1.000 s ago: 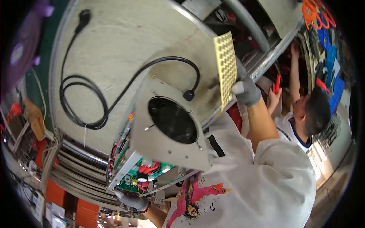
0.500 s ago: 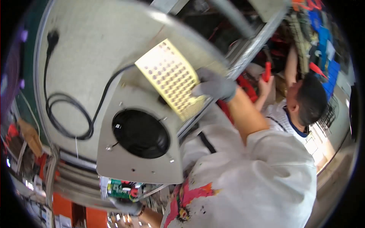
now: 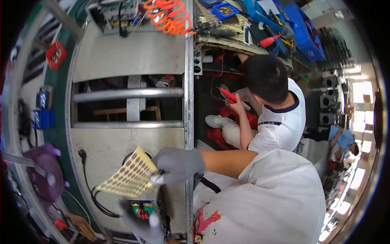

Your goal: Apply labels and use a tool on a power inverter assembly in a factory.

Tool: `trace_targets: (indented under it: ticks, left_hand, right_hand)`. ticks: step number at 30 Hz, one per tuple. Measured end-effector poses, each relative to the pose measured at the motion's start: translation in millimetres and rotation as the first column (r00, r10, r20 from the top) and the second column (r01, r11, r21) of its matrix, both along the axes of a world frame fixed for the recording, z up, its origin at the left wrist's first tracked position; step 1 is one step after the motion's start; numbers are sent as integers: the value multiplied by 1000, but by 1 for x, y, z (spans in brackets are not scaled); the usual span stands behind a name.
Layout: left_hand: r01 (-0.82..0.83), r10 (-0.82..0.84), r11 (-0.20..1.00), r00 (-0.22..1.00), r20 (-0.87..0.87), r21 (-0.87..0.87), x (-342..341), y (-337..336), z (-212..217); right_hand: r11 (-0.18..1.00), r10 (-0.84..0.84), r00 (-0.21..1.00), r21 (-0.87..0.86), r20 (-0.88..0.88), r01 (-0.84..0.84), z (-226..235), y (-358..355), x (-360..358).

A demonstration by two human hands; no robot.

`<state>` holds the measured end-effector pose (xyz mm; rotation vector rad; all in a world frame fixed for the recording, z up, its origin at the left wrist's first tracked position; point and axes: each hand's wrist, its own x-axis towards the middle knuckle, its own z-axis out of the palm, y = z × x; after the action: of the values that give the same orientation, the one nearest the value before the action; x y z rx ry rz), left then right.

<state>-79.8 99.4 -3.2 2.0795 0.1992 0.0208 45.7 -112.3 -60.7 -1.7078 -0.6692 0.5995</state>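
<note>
My right hand, in a grey glove, pinches the corner of a yellow sheet of round brown stickers. The sheet hangs over a grey metal casing and covers most of its round black fan opening. My left hand, also gloved, grips the casing's lower edge beside a green circuit board with red wires. A black power cable loops across the casing's face.
A seated co-worker in a white shirt holds a red-handled tool just right of the metal conveyor rail. A purple fan stands at left. An orange coiled hose and blue bins lie at the top.
The view has swung, so the casing now sits lower left. My right hand has carried the sticker sheet down and left over the fan opening. My left hand stays at the casing's lower edge.
</note>
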Motion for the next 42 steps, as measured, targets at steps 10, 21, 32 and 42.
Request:
trace_targets:
  ticks: [10, 21, 32, 42]
  left_hand:
    - [-29, 7, 943, 998, -68, -331, 8, -56, 13]
    - [44, 77, 687, 988, -133, 726, 30, -23, -22]
    - [-122, 250, 725, 964, -94, 678, 51, -50, -40]
    - [100, -200, 627, 979, 36, 773, 54, -38, -38]
  right_hand:
    - [859, -477, 847, 81, -235, 506, 21, -24, -76]
    - [162, -918, 85, 172, 387, 972, -12, -200, 204]
    - [-493, -794, -584, 382, 170, 782, -81, -454, 386]
    - [-739, -648, -761, -263, 29, 620, -137, -531, 368]
